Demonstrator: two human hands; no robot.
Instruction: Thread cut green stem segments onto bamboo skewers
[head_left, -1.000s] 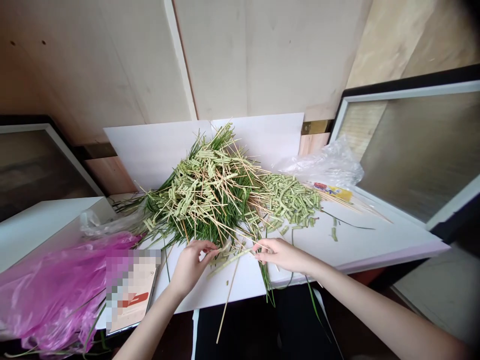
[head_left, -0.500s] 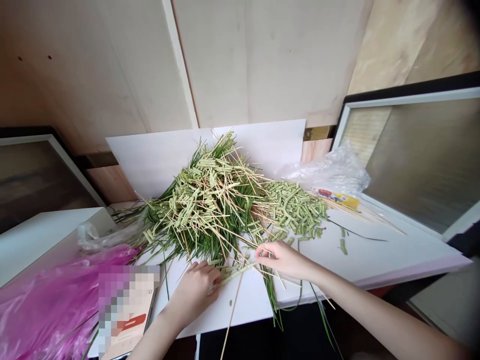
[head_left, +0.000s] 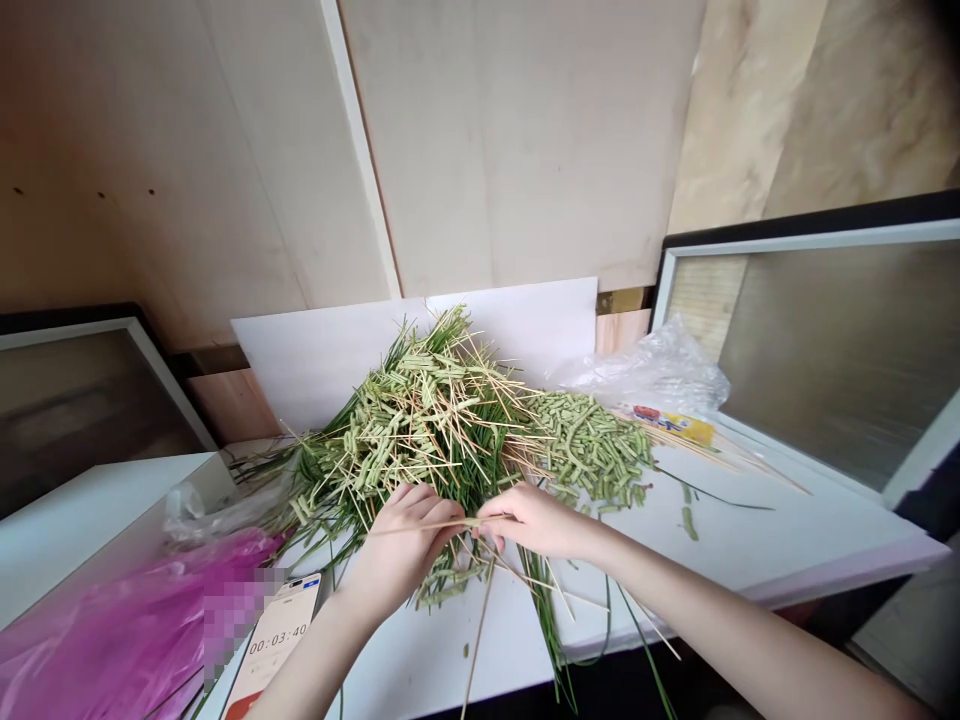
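Both hands are pinching one thin bamboo skewer (head_left: 386, 530): left grip (head_left: 405, 540) curled shut, right grip (head_left: 534, 522) closed at its other end, right against the green grass-strip heap (head_left: 427, 440). Bare white table (head_left: 750, 560) opens up rightward, front edge close by.

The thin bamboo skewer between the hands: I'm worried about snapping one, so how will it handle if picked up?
The bamboo skewer is probably light and fairly stiff: it runs straight between the left hand and right hand without visible sag. Being so slender, it may snap under a sharp bend. It could roll on the smooth white board and might snag in the pile of leaves and sticks.
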